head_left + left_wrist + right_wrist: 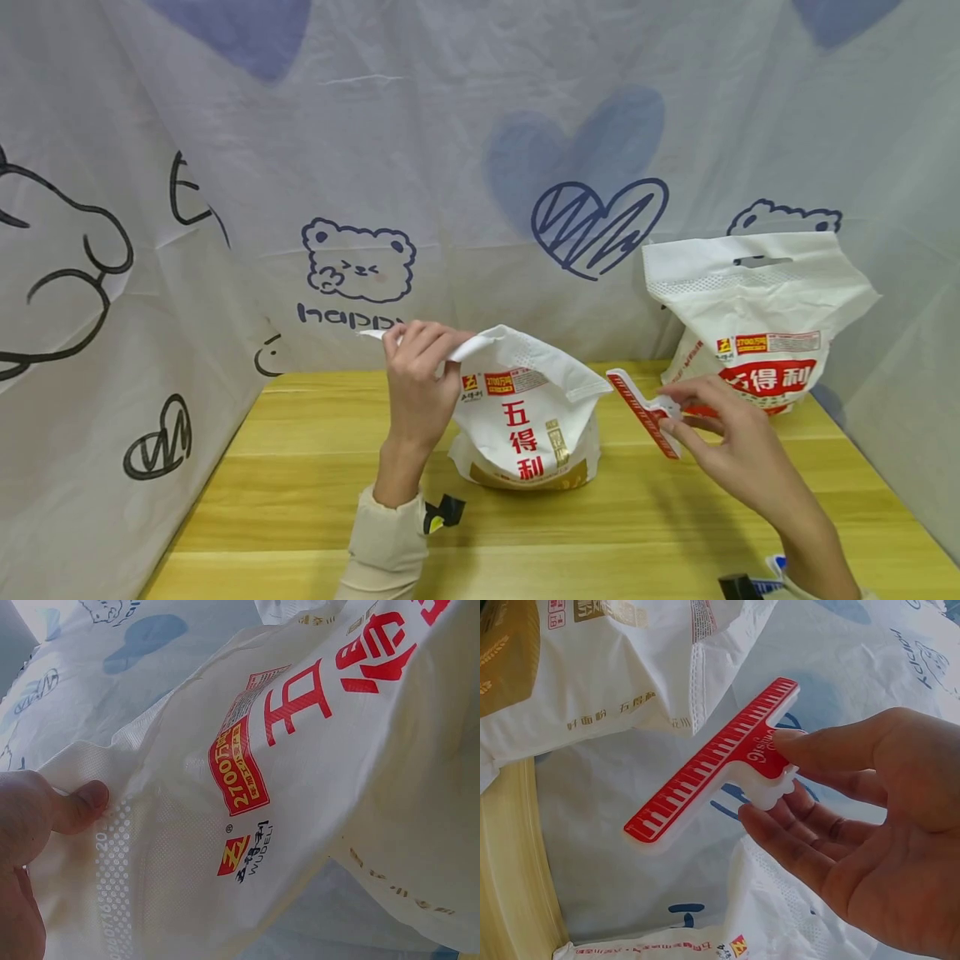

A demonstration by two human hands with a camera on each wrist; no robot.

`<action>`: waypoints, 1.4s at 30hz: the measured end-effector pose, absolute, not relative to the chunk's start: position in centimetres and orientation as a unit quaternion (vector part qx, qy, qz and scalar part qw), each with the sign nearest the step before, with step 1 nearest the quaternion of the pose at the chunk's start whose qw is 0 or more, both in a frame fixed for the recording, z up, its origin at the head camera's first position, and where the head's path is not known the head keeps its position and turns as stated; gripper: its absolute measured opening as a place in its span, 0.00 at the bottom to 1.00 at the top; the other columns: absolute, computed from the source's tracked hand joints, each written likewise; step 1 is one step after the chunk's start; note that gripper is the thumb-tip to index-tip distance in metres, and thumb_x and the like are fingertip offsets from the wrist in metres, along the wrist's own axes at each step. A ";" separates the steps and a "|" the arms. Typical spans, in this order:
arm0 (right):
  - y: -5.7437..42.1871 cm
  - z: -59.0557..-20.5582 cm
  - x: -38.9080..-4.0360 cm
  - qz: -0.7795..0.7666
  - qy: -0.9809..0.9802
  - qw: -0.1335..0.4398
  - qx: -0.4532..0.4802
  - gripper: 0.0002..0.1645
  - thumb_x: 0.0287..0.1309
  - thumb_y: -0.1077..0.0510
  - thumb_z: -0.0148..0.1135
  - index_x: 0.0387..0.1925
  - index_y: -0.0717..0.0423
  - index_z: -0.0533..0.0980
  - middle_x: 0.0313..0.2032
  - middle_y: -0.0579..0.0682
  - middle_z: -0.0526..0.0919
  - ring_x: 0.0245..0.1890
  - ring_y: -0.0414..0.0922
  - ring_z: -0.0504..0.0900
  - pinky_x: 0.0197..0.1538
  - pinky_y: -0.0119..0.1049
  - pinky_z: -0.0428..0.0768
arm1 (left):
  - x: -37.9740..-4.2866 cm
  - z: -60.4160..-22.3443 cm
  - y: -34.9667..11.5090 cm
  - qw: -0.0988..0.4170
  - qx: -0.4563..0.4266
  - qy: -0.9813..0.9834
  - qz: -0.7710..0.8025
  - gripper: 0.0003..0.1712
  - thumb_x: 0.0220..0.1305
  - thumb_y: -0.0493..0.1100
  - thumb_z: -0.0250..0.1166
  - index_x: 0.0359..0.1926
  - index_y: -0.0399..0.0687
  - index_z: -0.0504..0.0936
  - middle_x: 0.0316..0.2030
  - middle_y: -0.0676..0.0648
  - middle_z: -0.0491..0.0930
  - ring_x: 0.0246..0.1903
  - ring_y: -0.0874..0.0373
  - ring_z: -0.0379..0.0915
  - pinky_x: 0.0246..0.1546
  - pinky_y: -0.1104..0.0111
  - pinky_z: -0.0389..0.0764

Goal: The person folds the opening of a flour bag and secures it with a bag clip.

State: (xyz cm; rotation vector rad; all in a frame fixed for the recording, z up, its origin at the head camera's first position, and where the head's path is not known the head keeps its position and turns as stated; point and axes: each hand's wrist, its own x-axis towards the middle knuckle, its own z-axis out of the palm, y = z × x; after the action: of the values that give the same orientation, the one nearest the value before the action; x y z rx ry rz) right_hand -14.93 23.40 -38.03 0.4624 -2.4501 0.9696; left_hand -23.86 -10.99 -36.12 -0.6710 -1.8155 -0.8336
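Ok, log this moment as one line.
left hand: grips top of white bag with red lettering | right hand: holds red-and-white plastic clip | second white bag, red label: farther back

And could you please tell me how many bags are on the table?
2: one bag in the middle of the table, its top in the left hand; the other bag at the back right.

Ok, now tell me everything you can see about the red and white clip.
The red and white clip looks plastic: a long straight bar with white piano-key markings, plus a short handle with white lettering. The right hand pinches the handle, holding the clip slanted above the table beside the nearer white bag. Whether it is open is unclear.
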 end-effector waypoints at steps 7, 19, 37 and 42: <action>23.4 -37.8 -14.9 0.371 -0.881 0.248 0.160 0.22 0.55 0.67 0.75 0.52 0.54 0.82 0.47 0.44 0.82 0.45 0.33 0.79 0.45 0.19 0.78 | -23.9 -36.0 -10.9 0.495 -0.278 -0.748 -0.345 0.15 0.49 0.21 0.69 0.34 0.43 0.89 0.31 0.47 0.86 0.36 0.51 0.77 0.56 0.49 0.65; 23.8 -37.4 -14.8 0.381 -0.878 0.250 0.146 0.22 0.57 0.66 0.74 0.53 0.54 0.82 0.48 0.43 0.82 0.47 0.33 0.78 0.46 0.17 0.76 | -24.1 -36.1 -10.7 0.493 -0.283 -0.750 -0.338 0.14 0.49 0.22 0.70 0.34 0.43 0.89 0.32 0.46 0.86 0.36 0.51 0.77 0.55 0.47 0.66; 24.0 -36.3 -15.7 0.414 -0.853 0.277 0.157 0.25 0.53 0.73 0.73 0.53 0.57 0.81 0.48 0.47 0.81 0.46 0.35 0.79 0.44 0.17 0.77 | -24.0 -36.1 -10.9 0.496 -0.273 -0.751 -0.339 0.15 0.50 0.22 0.69 0.34 0.44 0.89 0.31 0.48 0.86 0.36 0.52 0.77 0.56 0.50 0.65; 23.7 -35.9 -15.9 0.417 -0.854 0.271 0.151 0.25 0.56 0.70 0.72 0.55 0.57 0.81 0.49 0.47 0.81 0.47 0.34 0.78 0.45 0.17 0.77 | -24.0 -36.2 -11.0 0.498 -0.273 -0.750 -0.339 0.15 0.50 0.22 0.69 0.34 0.44 0.89 0.31 0.47 0.86 0.36 0.52 0.77 0.56 0.50 0.65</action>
State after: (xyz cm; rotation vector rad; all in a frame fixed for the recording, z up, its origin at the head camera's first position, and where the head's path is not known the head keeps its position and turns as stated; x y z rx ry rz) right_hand -15.90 23.71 -35.90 0.4062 -2.3011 1.1227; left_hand -23.96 -11.03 -36.19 -0.6609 -1.8165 -0.8198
